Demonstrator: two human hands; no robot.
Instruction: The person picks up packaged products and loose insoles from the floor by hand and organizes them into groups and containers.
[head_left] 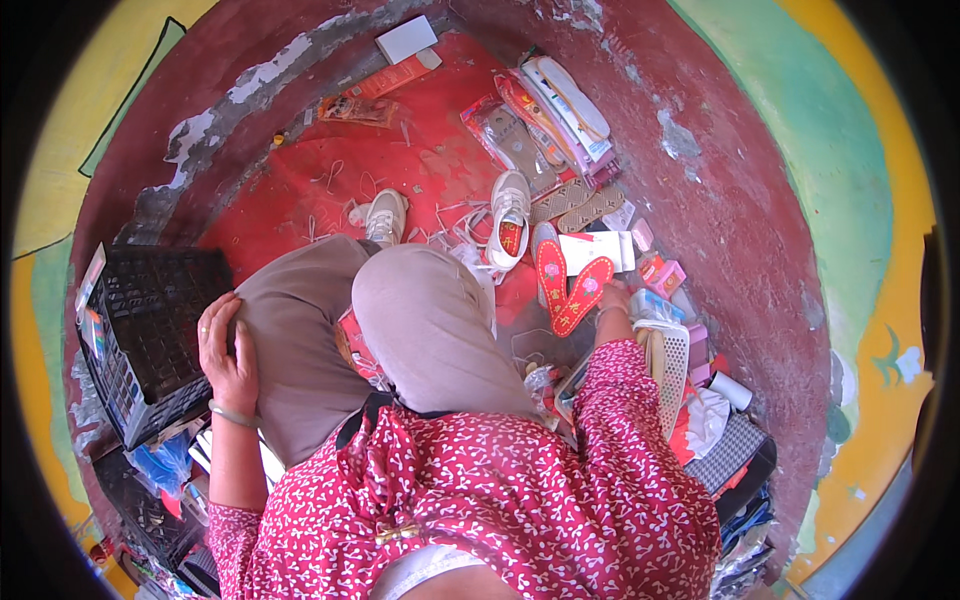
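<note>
My left hand (229, 352) rests on the outer side of my left thigh beside a black plastic crate (150, 325). Its fingers lie stretched out and hold nothing. A pair of red insoles (568, 285) with pink flowers and yellow stitched characters forms a V on the right. At the edge of the right-hand insole, my right hand (613, 298) grips it, its fingertips partly hidden. Behind the pair lie a white box (592, 252) and brown patterned insoles (578, 205). A light sneaker (510, 218) stands left of them, showing a red insole inside.
Packaged insoles (545, 125) lean by the right wall. Pink boxes (662, 275), a white perforated basket (673, 375) and a checked bag (725, 465) crowd my right side. An orange box (395, 75) and a white box (406, 40) lie at the back on the red floor covering (340, 165).
</note>
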